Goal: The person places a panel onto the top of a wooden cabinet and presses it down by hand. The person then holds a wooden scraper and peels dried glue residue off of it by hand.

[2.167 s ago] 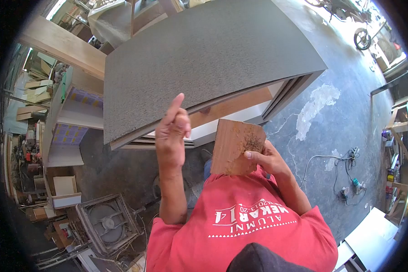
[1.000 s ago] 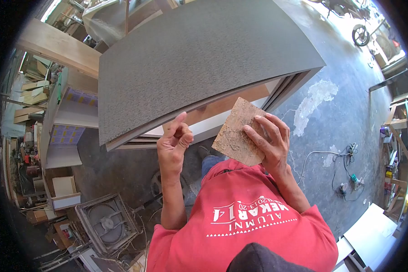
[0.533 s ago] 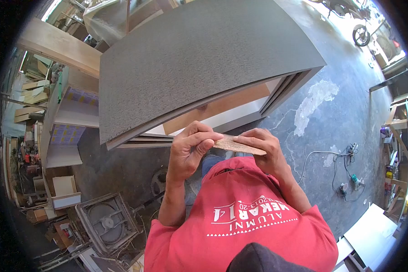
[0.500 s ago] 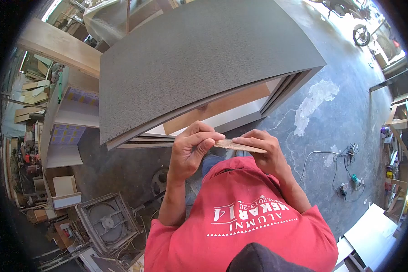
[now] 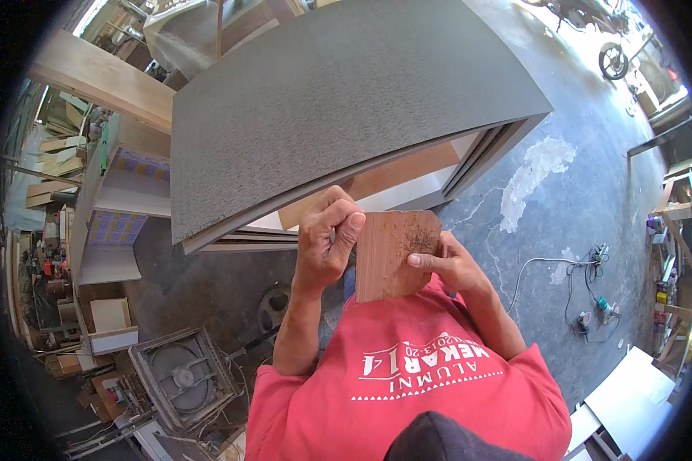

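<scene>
In front of my chest I see a small flat brown wooden board (image 5: 384,257), its broad face turned up to me. The grain runs lengthwise, dark marks speckle its right part, and the top right corner is cut or rounded off. My left hand (image 5: 324,240) pinches the upper left edge between thumb and bent fingers. On the right side, my right hand (image 5: 455,267) grips the board with its thumb lying on the face and its other fingers mostly hidden behind. Just beyond stands a large grey-topped cabinet (image 5: 346,100), with an open side facing me.
A wooden beam (image 5: 104,81) meets the cabinet's left corner. White shelving (image 5: 131,192) stands at left, and a dusty square fan-like frame (image 5: 183,375) lies lower left. Cables (image 5: 569,261) and a power tool (image 5: 603,305) lie on the floor at right, white panels (image 5: 630,399) below.
The wooden board has turned from edge-on to show its broad face. My right hand has shifted slightly down, its thumb now on the face; my left hand stays at the left end.
</scene>
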The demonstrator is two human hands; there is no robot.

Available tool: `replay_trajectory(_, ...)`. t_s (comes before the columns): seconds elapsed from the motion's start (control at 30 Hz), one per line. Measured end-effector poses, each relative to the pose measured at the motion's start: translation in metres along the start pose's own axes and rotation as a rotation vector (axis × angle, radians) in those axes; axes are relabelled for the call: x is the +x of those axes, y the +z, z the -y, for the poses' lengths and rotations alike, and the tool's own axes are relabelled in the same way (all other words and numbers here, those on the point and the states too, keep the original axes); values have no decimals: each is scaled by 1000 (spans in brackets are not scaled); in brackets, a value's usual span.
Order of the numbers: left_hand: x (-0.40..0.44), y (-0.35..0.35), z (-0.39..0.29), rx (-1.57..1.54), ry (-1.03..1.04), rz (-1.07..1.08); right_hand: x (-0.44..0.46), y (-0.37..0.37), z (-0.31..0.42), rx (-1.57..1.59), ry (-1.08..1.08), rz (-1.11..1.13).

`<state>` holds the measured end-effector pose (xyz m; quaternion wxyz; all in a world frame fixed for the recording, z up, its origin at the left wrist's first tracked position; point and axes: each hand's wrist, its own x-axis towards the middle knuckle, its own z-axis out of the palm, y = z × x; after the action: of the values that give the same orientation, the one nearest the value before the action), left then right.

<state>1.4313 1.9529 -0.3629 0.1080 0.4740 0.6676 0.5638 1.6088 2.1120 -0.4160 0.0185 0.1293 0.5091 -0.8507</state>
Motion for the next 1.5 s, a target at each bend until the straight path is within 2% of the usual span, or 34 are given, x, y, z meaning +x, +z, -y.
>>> replay_trajectory(0.03,1,2,6,0,2,-3,2,-1,-6,106,40,31)
replay_trajectory(0.1,0,11,19,-276,31,-52,5,-1,-12,211,78,62)
replay_trajectory(0.13,-1,16,21,-275,34,-52,7,1,-13,329,90,94)
replay_trajectory(0.2,-3,27,21,-515,-27,-156,9,9,-11,448,101,126)
replay_trajectory(0.27,-2,33,14,-591,-37,-184,7,19,-6,679,157,190)
replay_trajectory(0.33,-1,38,4,-670,-52,-214,9,19,-9,690,159,201)
replay_trajectory(0.4,1,40,-5,-926,-158,-308,11,22,-9,702,159,216)
replay_trajectory(0.5,4,35,-6,-965,-127,-289,9,24,-5,683,163,185)
replay_trajectory(0.57,7,3,22,-1152,-97,-437,4,18,-12,674,178,213)
replay_trajectory(0.63,13,-45,28,-1199,-47,-703,1,13,-13,658,136,164)
replay_trajectory(0.7,11,-59,17,-1167,-49,-712,-1,7,-16,643,92,109)
replay_trajectory(0.77,7,-58,10,-1132,-49,-713,3,2,-20,432,38,-55)
replay_trajectory(0.83,-3,-41,3,-810,-250,-593,5,1,-18,418,33,-40)
replay_trajectory(0.87,-8,-34,8,-788,-212,-485,6,1,-17,413,22,-49)
replay_trajectory(0.9,-10,-26,10,-790,-214,-490,5,1,-16,407,13,-59)
replay_trajectory(0.97,-13,-10,10,-765,-380,-456,5,1,-17,374,8,-72)
replay_trajectory(1.0,-16,-6,13,-767,-380,-465,6,1,-18,345,-5,-82)
replay_trajectory(1.07,-20,0,20,-768,-455,-332,7,2,-17,316,-8,-93)
replay_trajectory(1.33,-30,3,22,-628,-517,-335,10,3,-21,338,-38,-161)
replay_trajectory(1.5,-38,3,27,-596,-589,-235,12,3,-21,292,-50,-229)
